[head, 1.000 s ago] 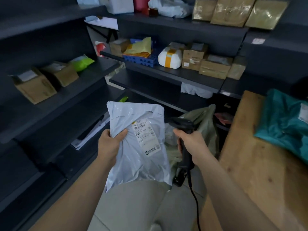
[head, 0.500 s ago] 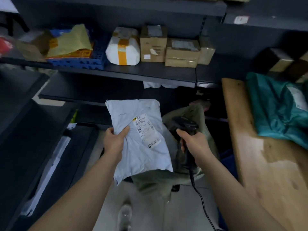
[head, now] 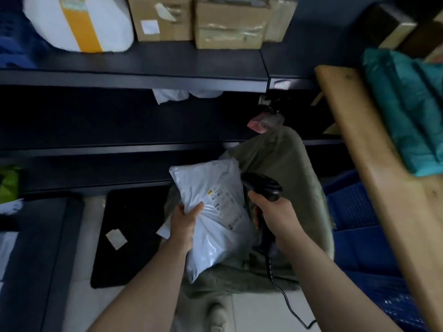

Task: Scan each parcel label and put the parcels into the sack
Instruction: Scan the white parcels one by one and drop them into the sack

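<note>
Where both forearms come in from the bottom edge, shoe (head: pixel 217 315): 1 in view on the pale floor (head: pixel 254 310), just below the sack.
left hand (head: pixel 184 219): grips the parcel at its left edge, thumb on top, fingers curled under.
parcel (head: pixel 215 236): grey-white poly mailer, tilted, label side up, held over the sack's mouth. Cannot tell if its lower corner touches the fabric.
label (head: pixel 224 202): white, upper right of the mailer, print too blurred to read.
right hand (head: pixel 275 216): fingers wrapped tight round the scanner's grip.
scanner (head: pixel 263 185): black handheld, head up top, just beside the parcel's right edge near the label.
cable (head: pixel 285 293): black, runs from the grip down to the floor.
sack (head: pixel 287 159): olive green, slumped on the floor under parcel and scanner, far side standing up by the lower shelving.
mat (head: pixel 127 226): black, left of the sack, 1 paper scrap (head: pixel 116 238) on it.
crate (head: pixel 359 236): blue, between sack and table.
table (head: pixel 383 188): wood, right side, teal bag (head: pixel 402 111) on it.
shelf (head: pixel 143 75): dark, far side. Holds a white bundle (head: pixel 79 20) with a yellow band, then cardboard boxes (head: pixel 163 17) in a row.
</note>
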